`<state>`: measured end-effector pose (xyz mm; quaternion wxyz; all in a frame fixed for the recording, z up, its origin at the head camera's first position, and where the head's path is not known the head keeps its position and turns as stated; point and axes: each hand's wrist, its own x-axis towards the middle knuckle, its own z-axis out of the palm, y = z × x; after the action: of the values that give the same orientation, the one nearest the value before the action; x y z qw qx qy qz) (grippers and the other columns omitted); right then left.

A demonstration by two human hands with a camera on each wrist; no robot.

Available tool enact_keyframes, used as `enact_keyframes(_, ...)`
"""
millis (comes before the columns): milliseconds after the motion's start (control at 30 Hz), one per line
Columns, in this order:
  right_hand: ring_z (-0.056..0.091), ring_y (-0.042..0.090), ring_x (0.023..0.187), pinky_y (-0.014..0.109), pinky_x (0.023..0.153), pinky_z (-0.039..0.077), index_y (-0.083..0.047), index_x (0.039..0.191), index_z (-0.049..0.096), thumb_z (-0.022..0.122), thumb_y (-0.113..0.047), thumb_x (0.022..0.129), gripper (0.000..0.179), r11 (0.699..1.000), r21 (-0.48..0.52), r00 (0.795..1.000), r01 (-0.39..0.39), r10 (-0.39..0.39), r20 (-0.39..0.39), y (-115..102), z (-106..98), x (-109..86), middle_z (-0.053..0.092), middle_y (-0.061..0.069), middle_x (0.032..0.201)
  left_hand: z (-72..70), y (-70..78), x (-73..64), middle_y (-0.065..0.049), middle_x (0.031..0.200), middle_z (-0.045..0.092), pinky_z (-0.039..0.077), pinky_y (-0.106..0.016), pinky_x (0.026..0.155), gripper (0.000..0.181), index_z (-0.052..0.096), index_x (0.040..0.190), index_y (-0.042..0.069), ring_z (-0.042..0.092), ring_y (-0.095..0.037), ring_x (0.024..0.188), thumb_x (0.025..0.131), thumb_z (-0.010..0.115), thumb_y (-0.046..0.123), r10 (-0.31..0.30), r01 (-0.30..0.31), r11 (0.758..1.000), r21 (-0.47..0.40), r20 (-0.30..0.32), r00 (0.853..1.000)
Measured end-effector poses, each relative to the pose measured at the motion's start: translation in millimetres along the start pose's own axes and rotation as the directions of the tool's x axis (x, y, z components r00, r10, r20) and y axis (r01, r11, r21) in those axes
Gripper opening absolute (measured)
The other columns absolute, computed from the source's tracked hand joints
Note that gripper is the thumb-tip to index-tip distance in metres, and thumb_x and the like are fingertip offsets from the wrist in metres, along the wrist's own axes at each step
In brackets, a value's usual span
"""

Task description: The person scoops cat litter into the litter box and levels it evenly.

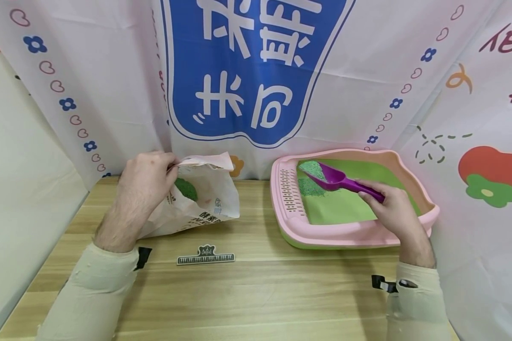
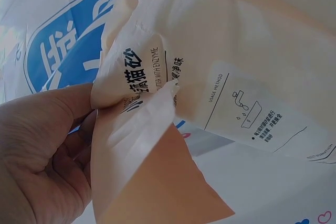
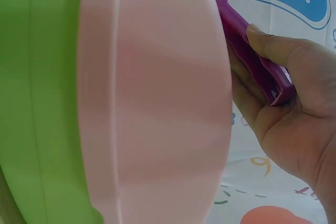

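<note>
My left hand (image 1: 147,189) pinches the top edge of a white paper cat litter bag (image 1: 213,201), whose mouth gapes to the right with green litter (image 1: 186,189) showing inside. Printing that includes "usage method" shows on the bag (image 2: 210,51) in the left wrist view. My right hand (image 1: 390,206) grips the handle of a purple scoop (image 1: 334,179), held over the litter box. Green granules (image 1: 312,169) fill the scoop's bowl. Below it, a small heap of the same granules (image 1: 310,187) lies on the green floor of the pink-rimmed litter box (image 1: 350,232).
A flat black-and-white clip (image 1: 206,255) shaped like a keyboard lies on the wooden table (image 1: 256,298) in front of the bag. Behind the table hangs a printed cloth (image 1: 345,109), close to the back of the litter box. Another printed cloth wall (image 1: 473,246) stands at the right.
</note>
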<state>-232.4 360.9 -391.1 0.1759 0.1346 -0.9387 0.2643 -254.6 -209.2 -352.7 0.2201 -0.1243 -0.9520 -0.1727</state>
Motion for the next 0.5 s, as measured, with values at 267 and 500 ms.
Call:
enact_keyframes(267,0.059,0.008,0.070,0.025,0.064,0.049,-0.006,0.148,0.080,0.079,-0.013,0.113,0.035,0.999,-0.030,0.998,-0.046,0.047,0.052,7,-1,-1.3,0.086,0.028,0.119,0.7,0.7,0.8,-0.028,0.111,0.087,0.069,-0.065,0.085,0.016,0.087,0.118,-0.001,0.085,-0.049,0.097,0.108,0.074,0.002,0.001,-0.001,1.000,0.000,0.002,1.000)
enact_keyframes(500,0.068,0.020,0.081,0.026,0.070,0.052,-0.004,0.148,0.079,0.077,-0.013,0.114,0.035,0.996,-0.063,0.993,-0.064,0.070,0.091,13,1,-2.1,0.085,0.031,0.126,2.0,0.9,0.7,-0.029,0.111,0.087,0.069,-0.064,0.083,0.016,0.087,0.117,-0.002,0.085,-0.048,0.096,0.108,0.075,0.002,0.012,-0.012,1.000,-0.006,-0.002,1.000)
